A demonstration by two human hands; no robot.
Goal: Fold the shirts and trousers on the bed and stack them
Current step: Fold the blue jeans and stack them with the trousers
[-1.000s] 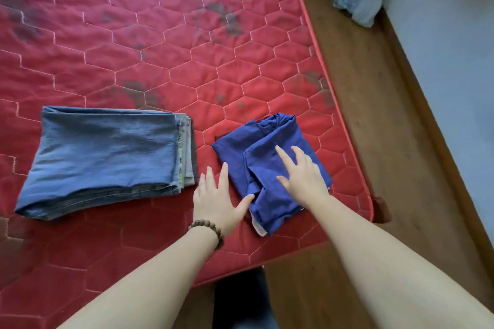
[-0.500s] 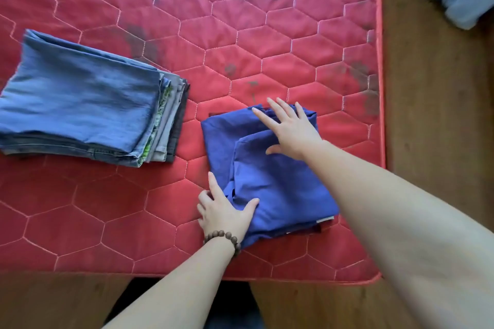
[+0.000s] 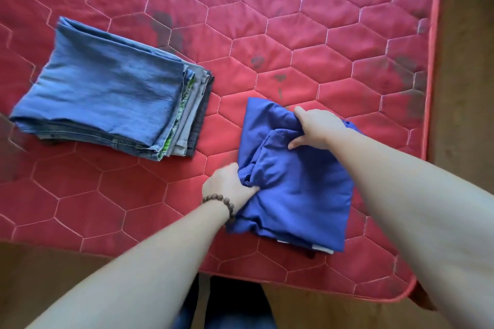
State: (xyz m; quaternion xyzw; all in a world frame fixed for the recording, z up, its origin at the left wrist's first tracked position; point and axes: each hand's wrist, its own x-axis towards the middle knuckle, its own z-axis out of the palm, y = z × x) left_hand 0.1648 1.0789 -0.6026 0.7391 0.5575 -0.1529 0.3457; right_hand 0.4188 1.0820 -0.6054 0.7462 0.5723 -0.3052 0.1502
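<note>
Both hands are on the folded blue shirt [image 3: 296, 189], which sits on the red quilted bed [image 3: 294, 35] close to its near edge and toward the right corner. The left hand [image 3: 230, 184] (the one with the brown bead bracelet [image 3: 219, 201] on its wrist) grips the shirt's left edge, fingers curled in and bunching the cloth into a little knot of wrinkles. The right hand [image 3: 318, 127] is at the far end of the shirt, fingers tucked over the top edge and thumb pressed on the upper layer, so it's pinching the fabric there. The shirt itself is a rough rectangle, several layers thick, with a bit of white showing at the near right corner.

Off to the left, well apart from the shirt, there's the stack of folded clothes [image 3: 112, 96]: a light blue denim piece on top, then something green-patterned peeking out along the right edge, then grey and darker layers underneath. The stack lies at a slight angle on the bed.

Wooden floor [image 3: 465, 88] shows along the right side and below the near edge.
</note>
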